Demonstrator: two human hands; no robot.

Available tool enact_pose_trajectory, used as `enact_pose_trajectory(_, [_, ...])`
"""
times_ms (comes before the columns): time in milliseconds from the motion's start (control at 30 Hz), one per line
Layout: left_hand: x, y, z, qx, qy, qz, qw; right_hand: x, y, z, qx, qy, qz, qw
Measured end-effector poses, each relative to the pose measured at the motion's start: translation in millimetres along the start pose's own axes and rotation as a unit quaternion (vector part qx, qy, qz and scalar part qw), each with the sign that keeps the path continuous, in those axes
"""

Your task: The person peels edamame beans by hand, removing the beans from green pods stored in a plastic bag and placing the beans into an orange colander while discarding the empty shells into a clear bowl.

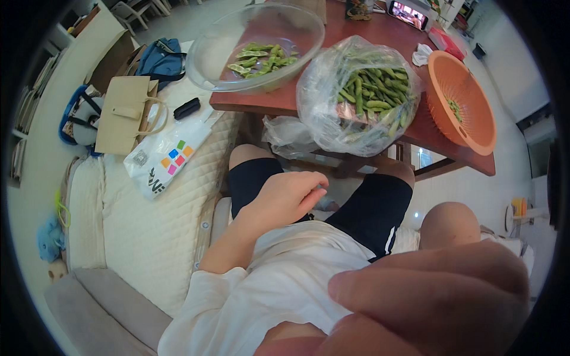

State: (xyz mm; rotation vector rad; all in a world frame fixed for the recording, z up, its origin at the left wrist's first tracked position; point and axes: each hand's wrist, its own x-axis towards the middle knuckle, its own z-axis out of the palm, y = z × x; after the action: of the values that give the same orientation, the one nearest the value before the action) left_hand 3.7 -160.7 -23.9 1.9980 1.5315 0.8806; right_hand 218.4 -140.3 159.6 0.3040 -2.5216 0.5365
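My left hand [294,196] hovers over my lap, back up, with its fingers curled; its palm is hidden, and nothing shows between thumb and forefinger. Very close to the camera, my right hand [427,285] fills the lower right, fingers bent, its grip not visible. On the red-brown table [285,103] before me, a clear plastic bag [320,120] stands open around green soybean pods [378,89]. To its left, a transparent basin [209,73] holds green pods and flat, split-looking ones. An orange plastic colander [478,109] with a few small green beans tilts at the table's right.
A phone [407,15] leans at the table's back, near a crumpled tissue [421,55]. Left of me, a quilted sofa [147,236] bears a beige handbag [124,111], a white plastic bag [164,155], a black pouch [187,109] and a blue bag [162,60].
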Motion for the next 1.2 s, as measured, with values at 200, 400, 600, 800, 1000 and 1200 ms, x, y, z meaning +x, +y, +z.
enact_pose_trajectory(200, [3.2,1.4,1.7,-0.008,-0.004,0.011,1.0,-2.4,-8.4,-13.2,0.009,0.004,0.018,1.0])
enact_pose_trajectory(400, [3.3,0.4,-4.2,-0.004,0.015,0.016,1.0,-7.5,-18.0,-34.8,0.019,-0.004,0.05,0.999])
enact_pose_trajectory(600, [15.6,5.4,-10.9,-0.016,0.068,0.046,0.997,-7.9,-17.4,-41.1,0.013,-0.009,0.102,0.995])
enact_pose_trajectory(800, [22.8,4.1,-14.0,-0.049,0.146,0.063,0.986,-55.1,-2.3,-25.2,-0.106,0.234,0.166,0.952])
enact_pose_trajectory(1000, [59.6,9.4,-21.4,-0.02,0.181,0.115,0.977,-38.9,153.9,47.6,-0.279,0.254,0.319,0.87])
enact_pose_trajectory(1200, [94.8,2.3,-17.4,0.079,0.216,0.153,0.961,-51.9,210.9,83.9,-0.346,0.231,0.349,0.84])
